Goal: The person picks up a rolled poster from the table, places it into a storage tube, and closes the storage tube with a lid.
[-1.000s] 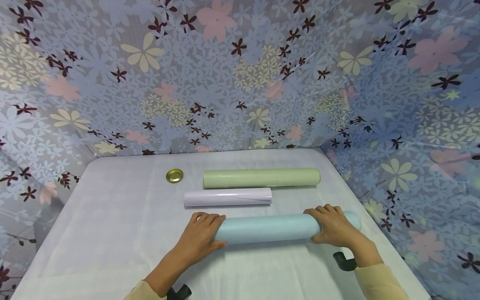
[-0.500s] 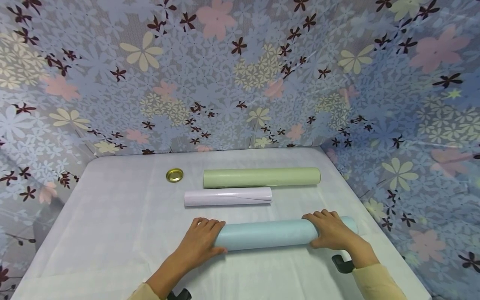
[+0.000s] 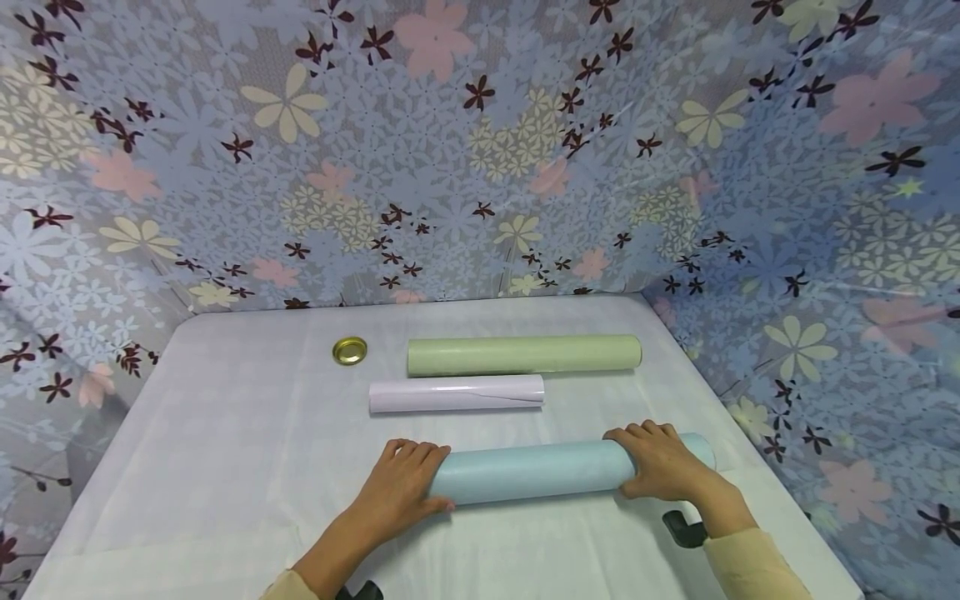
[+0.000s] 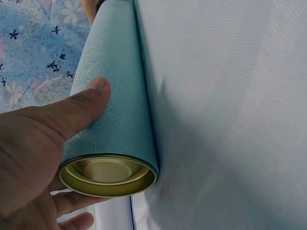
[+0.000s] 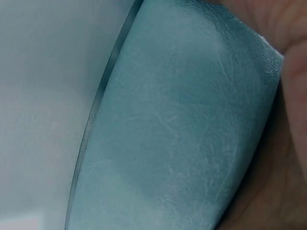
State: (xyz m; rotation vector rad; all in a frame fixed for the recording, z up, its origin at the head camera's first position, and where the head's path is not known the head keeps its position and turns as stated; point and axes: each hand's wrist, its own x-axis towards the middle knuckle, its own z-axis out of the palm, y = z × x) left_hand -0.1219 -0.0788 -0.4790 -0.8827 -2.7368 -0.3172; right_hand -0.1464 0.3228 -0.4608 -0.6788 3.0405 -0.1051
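Observation:
A light blue cardboard tube (image 3: 532,473) lies across the white-covered table, its right end slightly farther from me. My left hand (image 3: 401,483) grips its left end, thumb on the near side and fingers over the far side. Near the right end my right hand (image 3: 663,462) holds it the same way, leaving a short stretch sticking out. In the left wrist view a gold metal cap (image 4: 108,175) with a recessed middle sits in the tube's end, below the thumb. The right wrist view is filled by the tube's creased surface (image 5: 168,120) and part of the palm.
Behind the blue tube lies a shorter lilac roll (image 3: 456,394), with a pale green tube (image 3: 525,356) beyond it. A round gold lid (image 3: 349,351) rests to their left. Floral curtains (image 3: 450,167) hang around the table's back and sides.
Both hands have drawn the blue tube a little toward me, the left end more than the right, mostly in the first half second. The other things have not moved.

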